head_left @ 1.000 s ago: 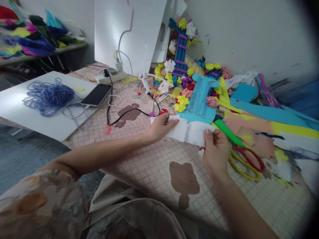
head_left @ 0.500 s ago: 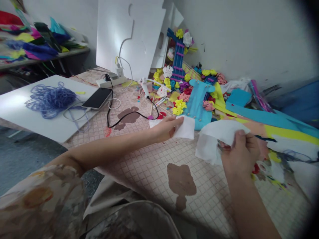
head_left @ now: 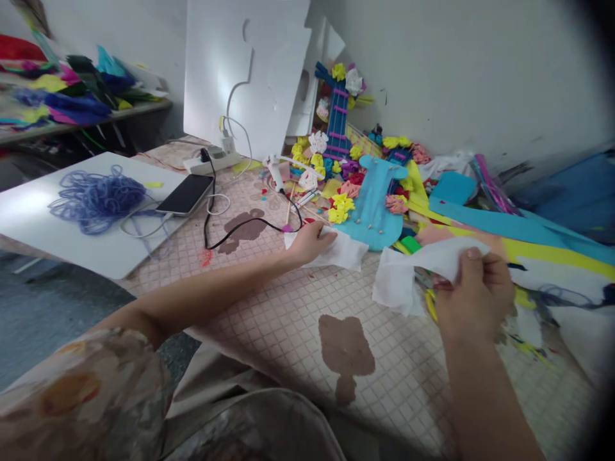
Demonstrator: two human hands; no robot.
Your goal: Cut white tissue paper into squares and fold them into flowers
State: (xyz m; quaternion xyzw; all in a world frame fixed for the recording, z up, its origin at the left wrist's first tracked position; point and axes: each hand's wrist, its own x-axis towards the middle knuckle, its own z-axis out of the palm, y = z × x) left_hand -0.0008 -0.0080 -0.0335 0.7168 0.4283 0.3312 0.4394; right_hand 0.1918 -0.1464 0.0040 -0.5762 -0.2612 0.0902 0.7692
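Observation:
My left hand [head_left: 311, 244] has its fingers closed on a piece of white crepe paper [head_left: 348, 250], low over the table. Pinched between the thumb and fingers of my right hand [head_left: 473, 291] is another white paper strip [head_left: 439, 257], raised and curling to the left. Under that strip, a square white piece [head_left: 393, 287] hangs or lies near the tabletop; whether the two are joined I cannot tell. Yellow-handled scissors [head_left: 431, 305] show partly beside my right hand. Behind the hands lies a light-blue guitar-like body [head_left: 373, 208] with small pegs.
A glue gun [head_left: 275, 174] with a black cord stands behind my left hand. Farther left are a phone [head_left: 186, 194], blue yarn [head_left: 103, 197] and a power strip [head_left: 214, 161]. Paper flowers [head_left: 342, 208] and a dark-blue guitar neck [head_left: 337, 121] crowd the back. Coloured strips [head_left: 542, 224] extend right.
My left hand has moved slightly left and its paper now lies flatter. My right hand has shifted a little right with its strip, uncovering the yellow scissors handle and a green item.

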